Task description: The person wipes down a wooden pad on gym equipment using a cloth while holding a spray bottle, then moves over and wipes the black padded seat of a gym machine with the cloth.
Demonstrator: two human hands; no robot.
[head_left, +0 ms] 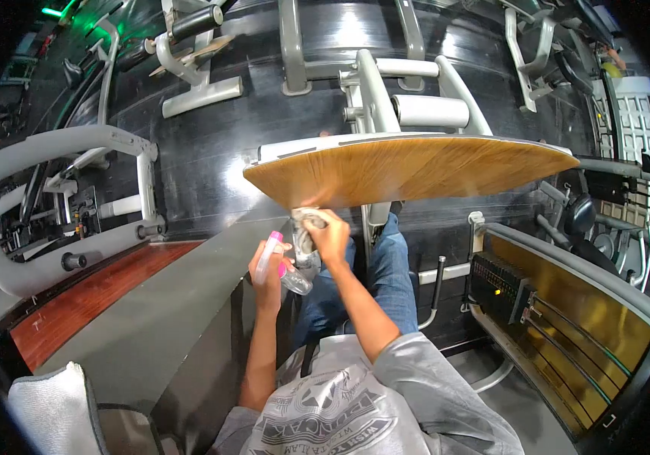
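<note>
My left hand (268, 265) is closed around a clear spray bottle (295, 281) with a pink nozzle, held below the left end of a curved wooden panel (416, 168). In my right hand (328, 236) is a crumpled greyish cloth (303, 233), pinched near the panel's lower left edge. The cloth hangs close beside the bottle. Whether it touches the panel is hard to tell. The panel has a wood-grain face and a pale upper edge.
Grey-framed gym machines (59, 144) stand at the left and beyond the panel. A weight stack (498, 290) is at the right. A grey ledge (150, 303) runs at my left, near a white towel (51, 406). Black flooring (203, 152) lies beneath.
</note>
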